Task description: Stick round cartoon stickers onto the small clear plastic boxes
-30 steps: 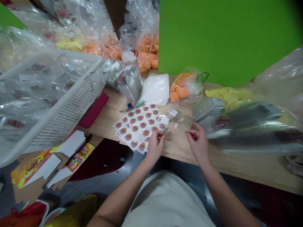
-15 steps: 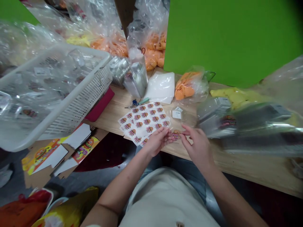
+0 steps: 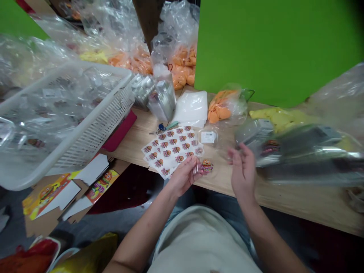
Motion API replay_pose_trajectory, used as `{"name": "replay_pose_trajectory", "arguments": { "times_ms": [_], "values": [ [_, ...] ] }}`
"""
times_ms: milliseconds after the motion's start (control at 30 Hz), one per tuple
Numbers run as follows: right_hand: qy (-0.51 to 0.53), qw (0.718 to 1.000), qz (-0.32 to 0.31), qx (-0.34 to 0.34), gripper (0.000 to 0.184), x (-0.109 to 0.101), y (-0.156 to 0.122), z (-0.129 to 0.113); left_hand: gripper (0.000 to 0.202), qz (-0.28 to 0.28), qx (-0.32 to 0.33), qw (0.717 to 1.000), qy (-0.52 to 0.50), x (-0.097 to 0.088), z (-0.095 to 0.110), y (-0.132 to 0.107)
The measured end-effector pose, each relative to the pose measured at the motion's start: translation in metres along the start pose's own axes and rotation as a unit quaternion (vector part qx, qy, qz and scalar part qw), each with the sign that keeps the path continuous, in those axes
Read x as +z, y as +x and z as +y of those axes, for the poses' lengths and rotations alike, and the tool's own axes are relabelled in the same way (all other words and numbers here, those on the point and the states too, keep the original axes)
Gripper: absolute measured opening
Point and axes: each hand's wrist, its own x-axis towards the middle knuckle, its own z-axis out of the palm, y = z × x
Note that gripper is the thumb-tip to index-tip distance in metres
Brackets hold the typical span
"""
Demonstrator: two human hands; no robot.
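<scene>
Burger sticker (image 3: pixel 207 165) pinched at its edge by left hand (image 3: pixel 184 176), just right of the sticker sheet (image 3: pixel 170 149); right hand (image 3: pixel 243 170) open and spread, farther right. Edge-only grip probably best for clean handling.

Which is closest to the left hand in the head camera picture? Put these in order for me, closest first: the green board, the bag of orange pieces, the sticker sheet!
Starting from the left hand:
1. Sticker sheet: right beside the hand, just beyond it.
2. Bag of orange pieces: farther ahead, to the right.
3. Green board: farthest, at the back on the right.
</scene>
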Motion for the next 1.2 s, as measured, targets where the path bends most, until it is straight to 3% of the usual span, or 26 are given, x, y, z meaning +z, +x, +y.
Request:
{"name": "replay_pose_trajectory", "arguments": {
  "times_ms": [67,133,167,233,267,300,367,433,500,567,667,700,733,767,800,900,967,1067,1133,1200],
  "values": [
    [-0.132,0.98,-0.052,-0.14,0.06,-0.018,-0.002,-0.006,0.022,-0.016,-0.016,0.999,0.028,0.007,-0.001,-0.002],
    [-0.237,0.928,-0.165,-0.237,0.056,-0.039,-0.002,-0.01,0.026,-0.054,-0.031,0.995,0.072,0.017,-0.005,-0.001],
    [-0.269,0.907,-0.191,-0.261,0.052,-0.051,0.002,-0.011,0.028,-0.07,-0.021,0.992,0.105,0.023,-0.008,0.002],
    [-0.306,0.895,-0.169,-0.276,0.048,-0.077,0.018,-0.008,0.033,-0.073,0.059,0.971,0.219,0.032,-0.018,0.014],
    [-0.315,0.898,-0.141,-0.275,0.049,-0.092,0.031,-0.004,0.035,-0.062,0.123,0.942,0.305,0.036,-0.025,0.023],
    [-0.321,0.898,-0.125,-0.273,0.051,-0.106,0.045,0.002,0.038,-0.048,0.191,0.895,0.401,0.038,-0.033,0.034],
    [-0.333,0.892,-0.142,-0.272,0.049,-0.134,0.073,0.017,0.049,-0.019,0.295,0.757,0.583,0.038,-0.049,0.06],
    [-0.335,0.883,-0.193,-0.265,0.045,-0.154,0.094,0.032,0.057,-0.009,0.332,0.63,0.702,0.034,-0.063,0.085],
    [-0.333,0.88,-0.226,-0.253,0.043,-0.162,0.101,0.041,0.052,-0.015,0.338,0.551,0.763,0.026,-0.067,0.101],
    [-0.335,0.888,-0.188,-0.252,0.047,-0.157,0.092,0.039,0.042,-0.038,0.34,0.515,0.786,0.016,-0.061,0.105],
    [-0.316,0.906,-0.107,-0.262,0.048,-0.121,0.065,0.024,0.041,-0.089,0.345,0.503,0.787,-0.002,-0.038,0.087],
    [-0.298,0.908,-0.128,-0.265,0.046,-0.102,0.057,0.021,0.042,-0.092,0.346,0.507,0.784,-0.009,-0.028,0.077],
    [-0.283,0.902,-0.189,-0.264,0.044,-0.082,0.05,0.02,0.041,-0.075,0.348,0.516,0.779,-0.017,-0.019,0.066],
    [-0.282,0.893,-0.233,-0.262,0.042,-0.06,0.045,0.024,0.039,-0.031,0.349,0.528,0.774,-0.027,-0.01,0.053],
    [-0.29,0.891,-0.236,-0.256,0.043,-0.04,0.041,0.03,0.034,0.036,0.347,0.541,0.766,-0.038,-0.002,0.041],
    [-0.331,0.899,-0.199,-0.205,0.053,0.009,0.027,0.058,0.021,0.261,0.307,0.57,0.716,-0.079,0.017,0.003],
    [-0.349,0.902,-0.172,-0.186,0.053,0.025,0.012,0.07,0.02,0.347,0.26,0.599,0.673,-0.108,0.024,-0.017],
    [-0.344,0.908,-0.129,-0.203,0.054,0.041,-0.011,0.062,0.023,0.385,0.211,0.644,0.627,-0.135,0.025,-0.035],
    [-0.32,0.894,-0.164,-0.266,0.049,0.061,-0.019,0.045,0.023,0.385,0.208,0.653,0.618,-0.14,0.023,-0.039],
    [-0.303,0.86,-0.233,-0.338,0.043,0.09,-0.019,0.029,0.022,0.384,0.218,0.658,0.61,-0.139,0.021,-0.04]
  ]
}}
